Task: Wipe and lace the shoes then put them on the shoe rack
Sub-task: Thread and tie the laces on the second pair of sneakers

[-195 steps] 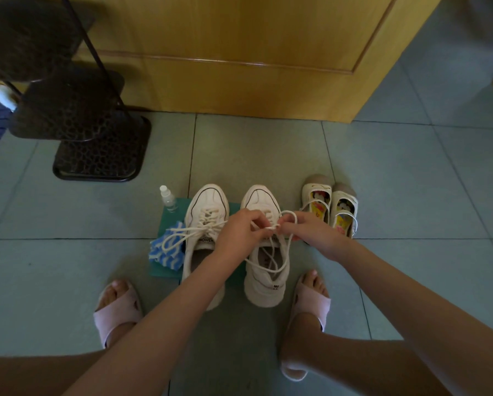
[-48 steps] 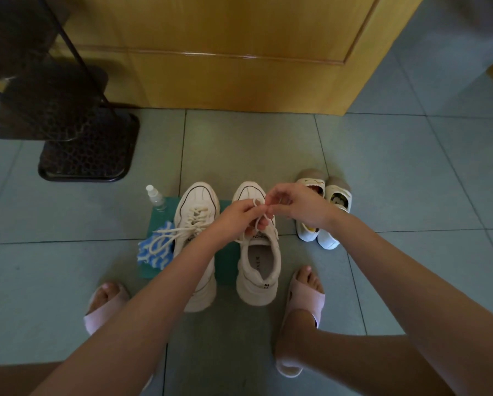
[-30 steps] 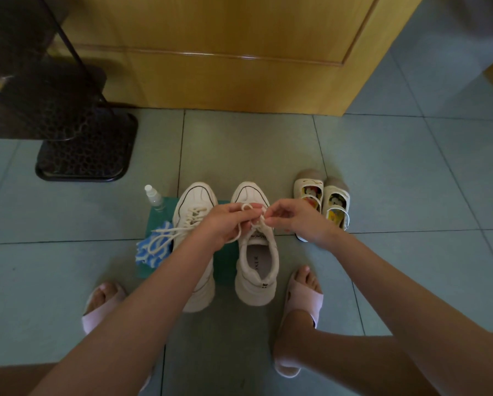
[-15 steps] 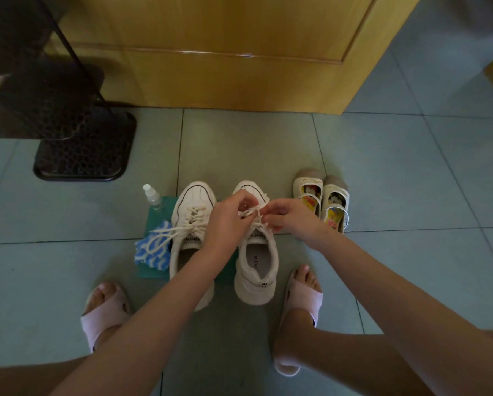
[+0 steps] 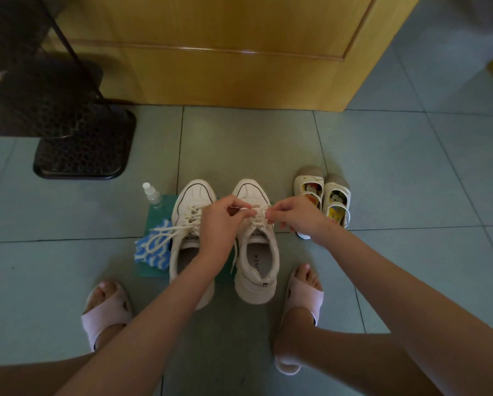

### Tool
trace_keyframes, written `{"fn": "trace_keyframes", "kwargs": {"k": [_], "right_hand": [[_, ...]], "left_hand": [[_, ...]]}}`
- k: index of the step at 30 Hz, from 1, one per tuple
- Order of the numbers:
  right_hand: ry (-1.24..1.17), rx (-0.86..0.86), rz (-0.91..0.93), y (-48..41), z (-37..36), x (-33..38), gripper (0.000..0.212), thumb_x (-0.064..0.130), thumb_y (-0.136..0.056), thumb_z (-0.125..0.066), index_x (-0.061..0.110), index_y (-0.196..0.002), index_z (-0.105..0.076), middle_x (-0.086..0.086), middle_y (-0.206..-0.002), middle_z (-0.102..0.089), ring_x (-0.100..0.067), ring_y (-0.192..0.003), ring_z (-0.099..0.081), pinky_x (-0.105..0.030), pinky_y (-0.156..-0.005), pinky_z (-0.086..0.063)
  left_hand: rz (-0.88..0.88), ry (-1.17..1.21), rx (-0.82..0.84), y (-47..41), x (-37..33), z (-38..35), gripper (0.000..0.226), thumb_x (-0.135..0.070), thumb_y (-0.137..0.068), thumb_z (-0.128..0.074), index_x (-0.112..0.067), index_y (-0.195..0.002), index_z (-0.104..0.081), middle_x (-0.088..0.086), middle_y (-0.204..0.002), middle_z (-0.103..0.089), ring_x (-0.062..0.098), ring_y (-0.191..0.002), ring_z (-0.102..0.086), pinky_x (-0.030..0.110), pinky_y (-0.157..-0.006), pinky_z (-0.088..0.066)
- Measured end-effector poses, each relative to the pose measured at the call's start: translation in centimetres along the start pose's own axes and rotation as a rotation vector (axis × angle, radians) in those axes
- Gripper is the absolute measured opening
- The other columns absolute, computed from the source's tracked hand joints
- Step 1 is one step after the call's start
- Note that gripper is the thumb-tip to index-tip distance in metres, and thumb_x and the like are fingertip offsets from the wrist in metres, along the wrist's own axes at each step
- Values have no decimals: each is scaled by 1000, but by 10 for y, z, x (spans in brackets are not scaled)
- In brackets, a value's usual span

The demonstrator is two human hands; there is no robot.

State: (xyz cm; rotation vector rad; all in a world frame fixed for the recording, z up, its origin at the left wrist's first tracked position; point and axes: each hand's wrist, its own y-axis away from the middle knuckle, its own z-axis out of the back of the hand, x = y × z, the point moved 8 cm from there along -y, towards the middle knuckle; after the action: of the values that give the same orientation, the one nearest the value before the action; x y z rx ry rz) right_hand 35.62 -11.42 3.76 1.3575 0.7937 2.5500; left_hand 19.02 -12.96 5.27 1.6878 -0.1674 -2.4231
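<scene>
The left hand (image 5: 221, 221) and right hand (image 5: 296, 217) meet fingertip to fingertip. Each is pinching the lace (image 5: 258, 217) over the tongue of the right sneaker (image 5: 258, 261). There are two white sneakers, side by side, toes at 12 o'clock. The left sneaker (image 5: 193, 195) is partly under the left forearm, and its loose lace ends (image 5: 165, 232) trail out toward 9 o'clock. Both sneakers stand on one green mat (image 5: 158, 217) on the floor (image 5: 382, 167). One blue-and-white cloth (image 5: 152, 252) lies at 8 o'clock of the hands, on the mat's edge, and one clear bottle (image 5: 152, 194) stands at 10 o'clock. Two small shoes (image 5: 335, 195) sit just beside the right hand at 3 o'clock. Two feet in pink slippers (image 5: 105, 310) flank the sneakers at 5 and 7 o'clock. One dark rack (image 5: 82, 147) stands at 10 o'clock, well apart, before a wooden door (image 5: 225, 52).
</scene>
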Motion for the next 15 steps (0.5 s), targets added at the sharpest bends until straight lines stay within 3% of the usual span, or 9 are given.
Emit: {"fn": "trace_keyframes", "kwargs": {"k": [3, 8, 11, 15], "right_hand": [[185, -49, 30, -2, 11, -2, 14, 17, -83, -67, 7, -75, -72, -7, -64, -59, -13, -59, -47, -28, -56, -37], [327, -11, -6, 0, 17, -17, 18, 18, -81, -68, 1, -79, -73, -11, -67, -61, -15, -61, -49, -31, -59, -40], [409, 2, -9, 3, 18, -19, 11, 18, -82, -67, 9, -75, -72, -7, -69, -64, -13, -60, -52, -30, -61, -45], [500, 1, -12, 5, 22, -18, 13, 22, -81, -66, 20, -68, -66, -7, -73, -67, -16, -65, -56, -33, -64, -50]], "left_hand": [[36, -34, -93, 1, 5, 15, 6, -23, -75, -73, -22, -78, -68, -12, -79, -68, -1, -79, -61, 15, -71, -47], [145, 130, -120, 13, 16, 27, 7, -13, -85, -65, -15, -79, -61, -2, -71, -66, 9, -61, -65, 17, -50, -52], [187, 182, -149, 16, 19, 29, 3, -9, -87, -62, -8, -85, -59, 3, -70, -66, 3, -50, -62, 15, -47, -51], [323, 350, -193, 19, 28, 26, 9, -9, -90, -56, -2, -96, -59, 6, -76, -66, 1, -52, -63, 12, -49, -50]]}}
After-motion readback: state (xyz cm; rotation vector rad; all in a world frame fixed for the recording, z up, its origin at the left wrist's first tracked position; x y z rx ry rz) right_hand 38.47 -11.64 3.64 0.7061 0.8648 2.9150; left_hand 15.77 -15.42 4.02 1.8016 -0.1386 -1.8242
